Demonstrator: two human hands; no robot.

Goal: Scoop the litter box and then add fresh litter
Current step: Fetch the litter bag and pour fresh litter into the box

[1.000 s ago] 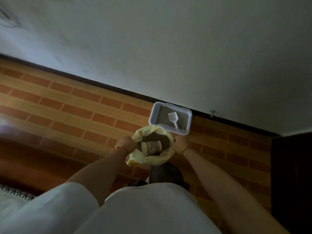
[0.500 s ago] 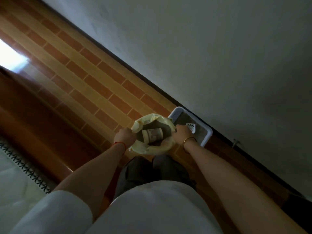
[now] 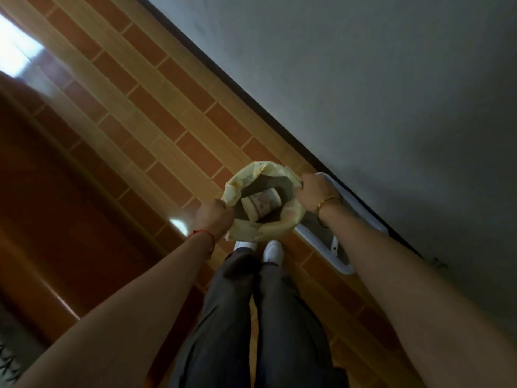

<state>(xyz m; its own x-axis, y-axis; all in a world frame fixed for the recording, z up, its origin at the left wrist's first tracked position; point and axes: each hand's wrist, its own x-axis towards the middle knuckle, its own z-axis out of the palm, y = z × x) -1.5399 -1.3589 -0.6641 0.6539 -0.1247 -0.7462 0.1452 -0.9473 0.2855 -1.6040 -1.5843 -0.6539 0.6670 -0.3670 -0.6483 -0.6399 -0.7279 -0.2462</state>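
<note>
standing beside the wall [image 3: 363, 79], looking straight down past grey trousers [image 3: 279, 317] and white shoes [image 3: 273, 250]. reaching both arms down and forward, elbows nearly straight, forearms converging on a pale yellow bag [image 3: 275, 232] held open at mid-view. gripping the bag's rim at its 9 o'clock with the left hand [image 3: 214, 218], fingers curled into a tight fist over the plastic, back of the hand upward, red thread [image 3: 202, 236] round the wrist. gripping the rim at 2 o'clock with the right hand [image 3: 314, 191], likewise fisted on the plastic, gold bangle [image 3: 327, 203] on the wrist. carrying in the bag a patterned cup [image 3: 261, 205], tipped on its side on grey litter [image 3: 270, 182]. standing just beside the white litter box [image 3: 345, 268], set on the tiled floor [image 3: 156, 107] against the wall at 4 o'clock of the bag, partly hidden under the right forearm.
</note>
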